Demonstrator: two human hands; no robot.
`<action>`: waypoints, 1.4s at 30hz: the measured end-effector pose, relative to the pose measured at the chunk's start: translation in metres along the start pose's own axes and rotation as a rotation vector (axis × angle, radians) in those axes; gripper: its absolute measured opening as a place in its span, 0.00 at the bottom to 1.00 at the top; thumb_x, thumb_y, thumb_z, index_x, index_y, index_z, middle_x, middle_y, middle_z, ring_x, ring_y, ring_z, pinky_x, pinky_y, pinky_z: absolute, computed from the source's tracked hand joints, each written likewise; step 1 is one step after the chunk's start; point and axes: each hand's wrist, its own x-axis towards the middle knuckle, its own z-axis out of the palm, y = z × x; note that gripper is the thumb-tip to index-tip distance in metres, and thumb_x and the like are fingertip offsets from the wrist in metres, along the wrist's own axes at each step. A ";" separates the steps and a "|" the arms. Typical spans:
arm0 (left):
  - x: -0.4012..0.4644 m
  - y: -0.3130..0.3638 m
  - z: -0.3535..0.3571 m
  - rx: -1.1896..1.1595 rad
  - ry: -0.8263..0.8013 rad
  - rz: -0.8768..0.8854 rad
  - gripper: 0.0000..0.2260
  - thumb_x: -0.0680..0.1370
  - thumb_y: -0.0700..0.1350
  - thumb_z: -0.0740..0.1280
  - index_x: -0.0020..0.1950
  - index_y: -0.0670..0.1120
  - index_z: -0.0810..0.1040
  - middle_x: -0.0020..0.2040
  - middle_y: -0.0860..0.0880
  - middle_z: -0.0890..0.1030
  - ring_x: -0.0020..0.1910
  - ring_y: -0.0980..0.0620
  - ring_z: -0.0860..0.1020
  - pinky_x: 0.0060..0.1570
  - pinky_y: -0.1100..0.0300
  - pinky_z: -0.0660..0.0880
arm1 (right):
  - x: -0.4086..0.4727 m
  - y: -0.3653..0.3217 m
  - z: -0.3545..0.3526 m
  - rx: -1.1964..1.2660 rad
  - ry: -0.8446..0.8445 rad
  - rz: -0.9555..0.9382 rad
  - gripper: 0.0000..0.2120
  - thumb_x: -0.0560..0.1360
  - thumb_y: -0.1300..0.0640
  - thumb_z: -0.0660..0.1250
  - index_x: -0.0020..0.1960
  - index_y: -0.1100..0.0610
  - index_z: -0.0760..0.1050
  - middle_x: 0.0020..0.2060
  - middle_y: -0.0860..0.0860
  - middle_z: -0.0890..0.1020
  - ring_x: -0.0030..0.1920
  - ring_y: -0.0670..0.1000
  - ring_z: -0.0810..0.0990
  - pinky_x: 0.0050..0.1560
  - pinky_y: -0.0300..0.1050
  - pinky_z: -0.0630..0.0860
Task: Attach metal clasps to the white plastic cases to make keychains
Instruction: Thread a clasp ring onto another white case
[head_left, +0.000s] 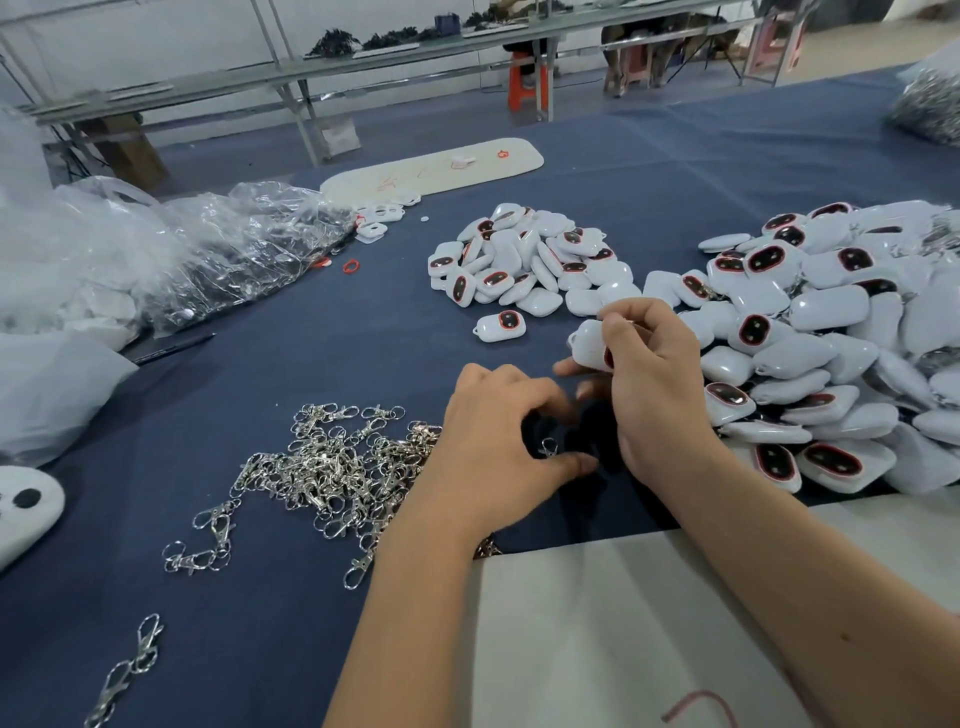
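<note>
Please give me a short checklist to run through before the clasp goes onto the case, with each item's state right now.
1. Case in hand: ok. The right hand holds a white case above the table.
2. Clasp in hand: ok. The left hand pinches a metal clasp.
3. Case loop reachable: ok. Its small loop sticks out at the left end, uncovered.
4. Clasp gate open: cannot tell, too small and partly hidden.
5. Clasp near the loop: not ok. They are apart; the clasp sits lower.
6. Spare clasps: ok. A clasp pile lies beside the left hand.
</note>
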 end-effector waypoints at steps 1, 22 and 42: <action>0.000 -0.001 -0.001 0.004 0.026 -0.022 0.15 0.68 0.63 0.77 0.46 0.57 0.78 0.45 0.57 0.74 0.54 0.51 0.66 0.55 0.56 0.70 | 0.001 0.000 0.000 0.003 0.007 0.000 0.10 0.82 0.63 0.58 0.47 0.55 0.76 0.42 0.59 0.82 0.34 0.54 0.86 0.25 0.41 0.72; 0.006 -0.016 -0.001 -0.452 0.457 -0.157 0.14 0.70 0.36 0.80 0.42 0.52 0.79 0.37 0.55 0.83 0.35 0.58 0.81 0.36 0.67 0.78 | -0.009 0.000 0.000 -0.387 -0.449 -0.246 0.04 0.78 0.55 0.73 0.45 0.48 0.85 0.37 0.48 0.86 0.40 0.58 0.82 0.44 0.50 0.78; 0.007 -0.013 -0.002 -0.581 0.552 -0.192 0.10 0.71 0.37 0.79 0.45 0.46 0.81 0.37 0.54 0.86 0.36 0.56 0.84 0.38 0.68 0.78 | -0.008 0.002 0.001 -0.396 -0.268 -0.304 0.08 0.78 0.61 0.72 0.52 0.48 0.83 0.41 0.42 0.82 0.33 0.41 0.71 0.40 0.33 0.69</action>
